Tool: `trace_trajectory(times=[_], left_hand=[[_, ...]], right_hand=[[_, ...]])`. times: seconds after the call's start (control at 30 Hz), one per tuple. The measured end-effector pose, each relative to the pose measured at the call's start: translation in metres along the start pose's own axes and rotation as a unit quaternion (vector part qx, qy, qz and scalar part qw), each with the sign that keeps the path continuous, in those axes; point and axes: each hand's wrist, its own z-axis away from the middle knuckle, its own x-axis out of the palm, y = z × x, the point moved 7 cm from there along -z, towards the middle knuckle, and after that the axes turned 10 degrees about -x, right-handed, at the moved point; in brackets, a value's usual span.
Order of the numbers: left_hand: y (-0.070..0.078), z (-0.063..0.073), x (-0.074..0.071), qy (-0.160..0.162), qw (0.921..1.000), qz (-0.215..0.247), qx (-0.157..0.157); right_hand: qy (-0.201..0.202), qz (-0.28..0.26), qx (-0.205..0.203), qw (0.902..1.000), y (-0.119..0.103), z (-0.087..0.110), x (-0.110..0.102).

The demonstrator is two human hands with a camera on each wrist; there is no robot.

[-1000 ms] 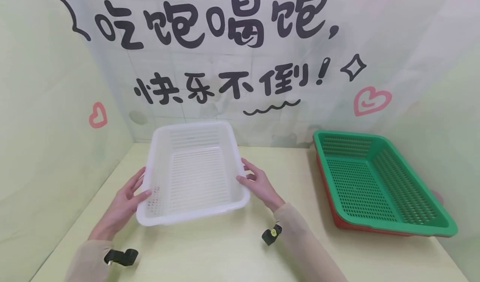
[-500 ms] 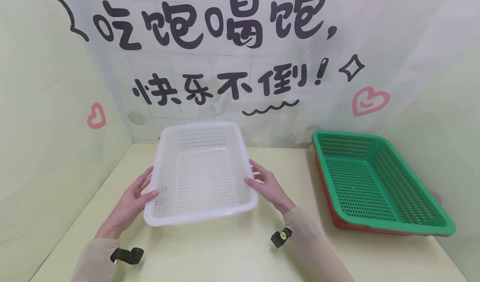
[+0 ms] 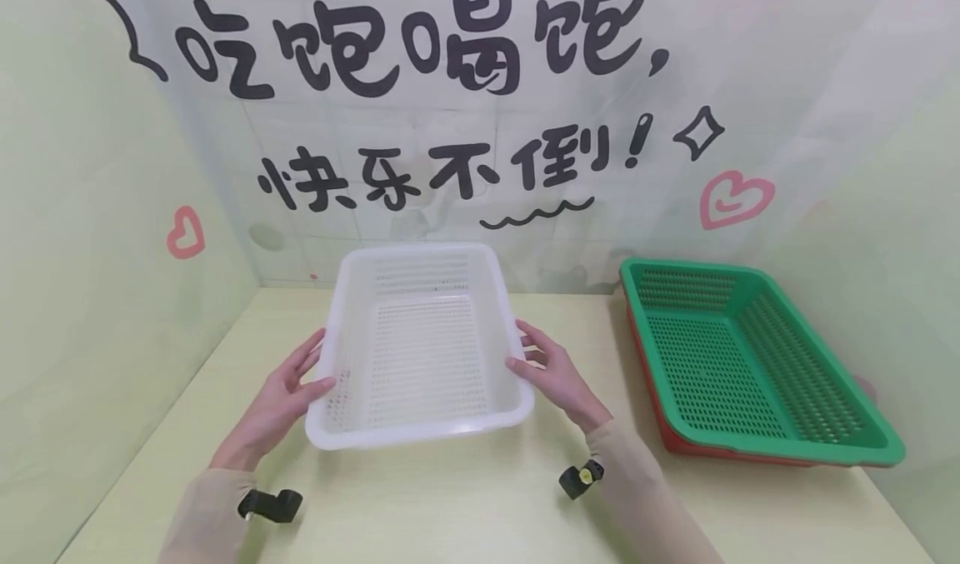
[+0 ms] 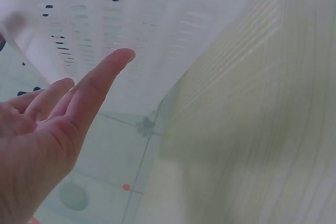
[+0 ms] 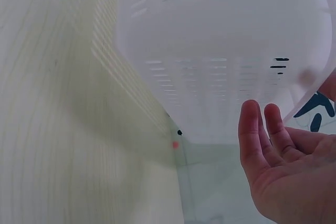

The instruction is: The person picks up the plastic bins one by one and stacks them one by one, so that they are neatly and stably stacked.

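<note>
White plastic basket (image 3: 423, 432) is held w/ both hands, roughly mid worktop (image 3: 420, 506), a bit L of centre. Left hand (image 3: 279, 404) is clamped on its L rim, thumb over the edge, fingers along the outside wall. Right hand (image 3: 557, 378) has the same kinda grip on the R rim, so the hands are well apart w/ the basket btwn them. Basket's tilted, open side facing the person, slotted floor in view. Can't tell if its underside touches the worktop tbh.

Wrist views show fingers up against the slotted side walls, thumbs mostly hidden or blurry.

Over on the R, well apart from the white one, there's a green basket (image 3: 795, 356) stacked on sth red (image 3: 678, 444), only a bit of the red showing below the rim.

Back wall (image 3: 615, 252) has big black Chinese lettering (image 3: 483, 35) + a pink heart (image 3: 737, 201) near the R end. Person's wearing beige sleeves (image 3: 206, 510), w/ a black gadget (image 3: 272, 506) on the L wrist & another (image 3: 582, 479) on the R.
</note>
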Motion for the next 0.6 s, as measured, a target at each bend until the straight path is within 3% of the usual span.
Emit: trace_trajectory(times=[0.2,0.6], left_hand=[[0.001,-0.005,0.008,-0.009,1.0000,0.003,0.001],[0.008,-0.015,0.025,-0.026,0.9996,-0.003,0.006]], right_hand=[[0.014,0.009,0.000,0.9999,0.021,0.001,-0.011],[0.028,0.026,-0.002,0.9993,0.016,0.008,-0.030]])
